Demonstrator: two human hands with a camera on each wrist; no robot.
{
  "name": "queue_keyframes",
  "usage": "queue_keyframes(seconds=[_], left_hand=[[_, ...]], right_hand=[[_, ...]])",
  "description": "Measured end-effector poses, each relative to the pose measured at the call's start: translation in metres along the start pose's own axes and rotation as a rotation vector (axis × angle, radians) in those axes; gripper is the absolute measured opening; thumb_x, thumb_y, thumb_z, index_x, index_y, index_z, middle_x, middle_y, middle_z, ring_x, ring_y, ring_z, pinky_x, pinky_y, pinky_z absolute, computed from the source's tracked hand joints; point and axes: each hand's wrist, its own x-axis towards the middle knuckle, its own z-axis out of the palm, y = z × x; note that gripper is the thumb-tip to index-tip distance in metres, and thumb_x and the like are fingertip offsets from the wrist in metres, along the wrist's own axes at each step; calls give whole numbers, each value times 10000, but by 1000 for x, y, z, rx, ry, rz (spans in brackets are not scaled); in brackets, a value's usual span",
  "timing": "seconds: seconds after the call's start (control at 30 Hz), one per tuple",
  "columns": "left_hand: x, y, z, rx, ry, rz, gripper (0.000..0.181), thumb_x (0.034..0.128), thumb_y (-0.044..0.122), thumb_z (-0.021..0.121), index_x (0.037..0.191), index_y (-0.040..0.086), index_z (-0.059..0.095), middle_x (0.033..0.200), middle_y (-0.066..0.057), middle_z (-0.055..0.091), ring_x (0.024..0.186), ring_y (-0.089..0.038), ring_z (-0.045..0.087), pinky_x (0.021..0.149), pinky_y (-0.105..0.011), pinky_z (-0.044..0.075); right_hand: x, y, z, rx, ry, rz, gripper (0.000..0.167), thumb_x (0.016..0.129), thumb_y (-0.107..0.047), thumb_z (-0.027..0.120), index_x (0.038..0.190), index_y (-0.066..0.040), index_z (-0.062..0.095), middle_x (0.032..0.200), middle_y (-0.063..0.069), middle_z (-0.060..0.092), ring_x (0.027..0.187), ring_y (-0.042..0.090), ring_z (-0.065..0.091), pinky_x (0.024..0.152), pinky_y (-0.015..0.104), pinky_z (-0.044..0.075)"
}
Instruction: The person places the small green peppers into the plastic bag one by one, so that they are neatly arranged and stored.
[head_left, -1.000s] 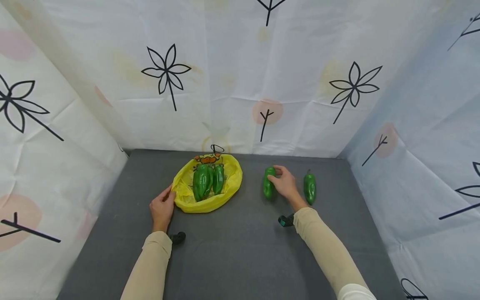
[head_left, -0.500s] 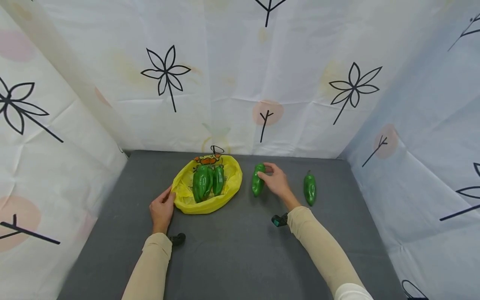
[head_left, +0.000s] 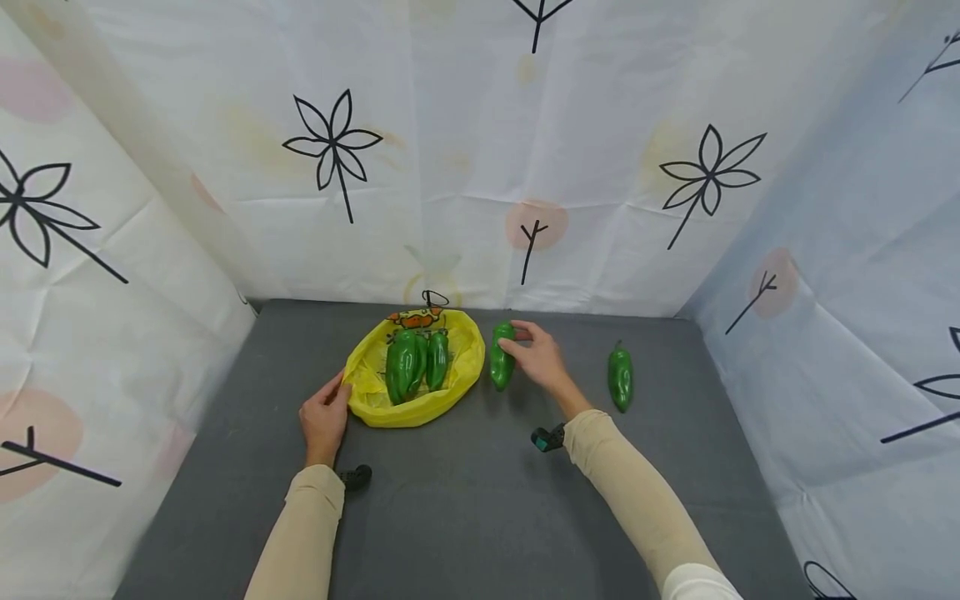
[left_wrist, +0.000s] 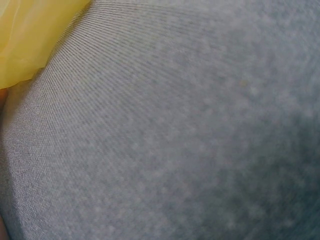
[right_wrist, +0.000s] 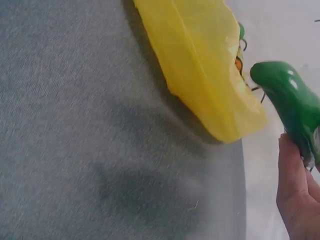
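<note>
A yellow plastic bag (head_left: 408,414) lies with its mouth rolled wide on the grey table, several green peppers (head_left: 406,365) inside it. At its left edge my left hand (head_left: 324,421) pinches the rim between thumb and fingers. My right hand (head_left: 542,360) grips another green pepper (head_left: 501,367) near its upper end, just off the bag's right side; in the right wrist view this pepper (right_wrist: 287,92) is held above the table, close to the yellow bag (right_wrist: 200,70). In the left wrist view only a corner of the bag (left_wrist: 30,40) shows, with the hand mostly out of frame.
One more green pepper (head_left: 620,377) lies on the table (head_left: 450,517) to the right of my right hand. White cloth (head_left: 465,150) printed with flowers and twigs hangs behind the table and along both sides. A dark wrist camera sits on each wrist.
My right hand has carried the gripped pepper leftward, from the table's right half to beside the bag. The left hand keeps its place on the rim.
</note>
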Motion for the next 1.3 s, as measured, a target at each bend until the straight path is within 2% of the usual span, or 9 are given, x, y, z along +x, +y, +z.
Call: queue_keyframes(seconds=[0.13, 0.43, 0.6, 0.8, 1.03, 1.2, 1.3], left_hand=[[-1, 0, -1, -1, -2, -9, 402, 1003, 395, 626, 1370, 237, 673, 1359, -74, 691, 1189, -233, 664, 813, -78, 432], [0, -3, 0, -17, 3, -4, 390, 994, 388, 647, 1357, 250, 682, 1350, -59, 698, 1191, -234, 668, 812, -68, 423], [0, -3, 0, -7, 1, -3, 387, 996, 387, 643, 1356, 250, 684, 1347, -42, 699, 1188, -216, 671, 817, -63, 424], [-1, -2, 1, -2, 0, -1, 385, 1000, 385, 638, 1359, 254, 681, 1350, -43, 699, 1188, -215, 671, 850, -114, 451], [0, -2, 2, -17, 1, -3, 379, 1000, 381, 639, 1356, 259, 681, 1357, -55, 692, 1200, -230, 667, 842, -90, 433], [0, -2, 0, -35, -1, 9, 372, 996, 373, 650, 1346, 255, 689, 1350, -54, 696, 1205, -228, 671, 823, -47, 412], [0, -3, -1, -38, -3, 12, 367, 993, 361, 659, 1342, 255, 693, 1338, -50, 703, 1196, -221, 677, 858, -92, 460]], right_hand=[[1, -5, 3, -13, -46, -24, 581, 958, -376, 716, 1482, -205, 535, 1401, 140, 604, 981, 271, 711, 755, 352, 612], [8, -15, 17, -25, -73, -30, 572, 963, -378, 708, 1483, -213, 534, 1375, 116, 616, 985, 258, 702, 739, 342, 603], [10, -20, 27, -23, -95, -33, 572, 963, -379, 709, 1481, -211, 534, 1375, 111, 614, 1005, 309, 699, 776, 423, 607], [13, -28, 36, 6, -123, -45, 577, 967, -366, 707, 1485, -187, 526, 1376, 125, 604, 959, 269, 705, 752, 377, 608], [15, -34, 48, 66, -163, -48, 573, 970, -332, 709, 1493, -198, 519, 1408, 162, 567, 944, 287, 720, 887, 535, 587], [20, -35, 58, 86, -181, -41, 563, 967, -340, 712, 1486, -213, 533, 1403, 168, 571, 922, 273, 734, 893, 540, 585], [22, -37, 65, 89, -185, -32, 568, 967, -328, 714, 1490, -208, 528, 1405, 173, 572, 910, 259, 739, 881, 518, 594]])
